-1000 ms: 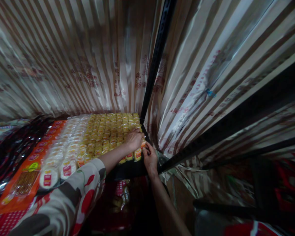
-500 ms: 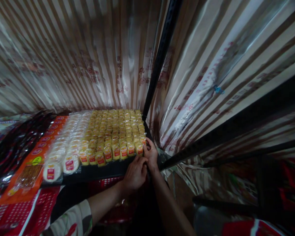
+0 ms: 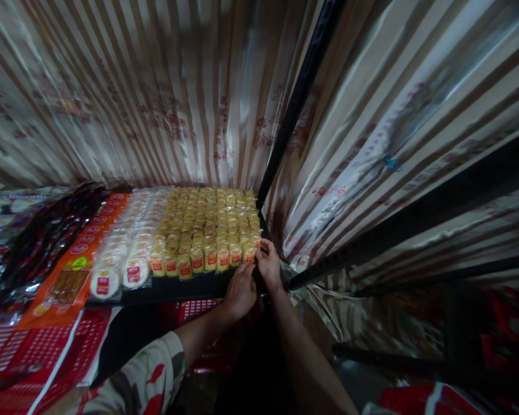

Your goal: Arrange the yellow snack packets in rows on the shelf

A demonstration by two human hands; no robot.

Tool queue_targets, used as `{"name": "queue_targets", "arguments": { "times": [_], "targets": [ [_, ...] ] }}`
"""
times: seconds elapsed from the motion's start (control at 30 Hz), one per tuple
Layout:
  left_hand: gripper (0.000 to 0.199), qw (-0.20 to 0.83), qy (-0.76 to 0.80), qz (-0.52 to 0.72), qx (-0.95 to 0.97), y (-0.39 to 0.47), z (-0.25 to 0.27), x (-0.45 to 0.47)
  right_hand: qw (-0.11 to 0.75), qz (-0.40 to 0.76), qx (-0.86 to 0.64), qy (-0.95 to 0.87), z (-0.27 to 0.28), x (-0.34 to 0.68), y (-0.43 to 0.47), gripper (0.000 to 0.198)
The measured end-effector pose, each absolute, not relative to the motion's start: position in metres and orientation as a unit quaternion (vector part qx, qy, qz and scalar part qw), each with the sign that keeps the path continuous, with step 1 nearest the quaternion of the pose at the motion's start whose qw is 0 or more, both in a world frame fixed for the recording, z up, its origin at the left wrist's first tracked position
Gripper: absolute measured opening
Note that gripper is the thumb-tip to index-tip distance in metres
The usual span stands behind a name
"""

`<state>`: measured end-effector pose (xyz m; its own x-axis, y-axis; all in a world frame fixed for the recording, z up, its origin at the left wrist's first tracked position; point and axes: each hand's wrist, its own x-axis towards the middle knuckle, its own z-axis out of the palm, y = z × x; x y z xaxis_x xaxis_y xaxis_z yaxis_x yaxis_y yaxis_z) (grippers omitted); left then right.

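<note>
Rows of small yellow wrapped snacks (image 3: 210, 230) with red-orange labels stand packed together on a dark shelf (image 3: 168, 290). At their front right corner, my right hand (image 3: 269, 266) has its fingers curled against the end snack (image 3: 256, 237), which they partly hide. Just left of it, my left hand (image 3: 241, 288) reaches up to the front row, fingers stretched out and touching the lower front of the snacks near the corner. Round white wrapped snacks (image 3: 135, 272) sit in rows to the left of the yellow ones.
Left of these lie an orange snack bag (image 3: 69, 282) and dark shiny packets (image 3: 38, 242). Red baskets (image 3: 34, 351) stand below the shelf front. A black metal upright (image 3: 288, 124) rises at the corner, before a striped, printed curtain (image 3: 177, 104). A dark rail (image 3: 372, 248) runs right.
The view has shifted slightly, so the shelf appears higher and further right. My left hand has drawn a little apart from the right, its fingers straighter. My right hand stays at the corner.
</note>
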<state>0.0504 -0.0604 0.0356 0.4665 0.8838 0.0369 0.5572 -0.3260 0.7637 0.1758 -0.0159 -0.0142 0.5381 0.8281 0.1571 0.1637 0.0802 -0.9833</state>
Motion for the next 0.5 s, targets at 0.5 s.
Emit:
{"name": "queue_targets", "arguments": {
  "times": [0.5],
  "targets": [
    [0.031,0.415,0.393,0.227,0.788,-0.096,0.003,-0.01,0.668,0.154,-0.657,-0.314,0.021,0.134,-0.078,0.036]
  ]
}}
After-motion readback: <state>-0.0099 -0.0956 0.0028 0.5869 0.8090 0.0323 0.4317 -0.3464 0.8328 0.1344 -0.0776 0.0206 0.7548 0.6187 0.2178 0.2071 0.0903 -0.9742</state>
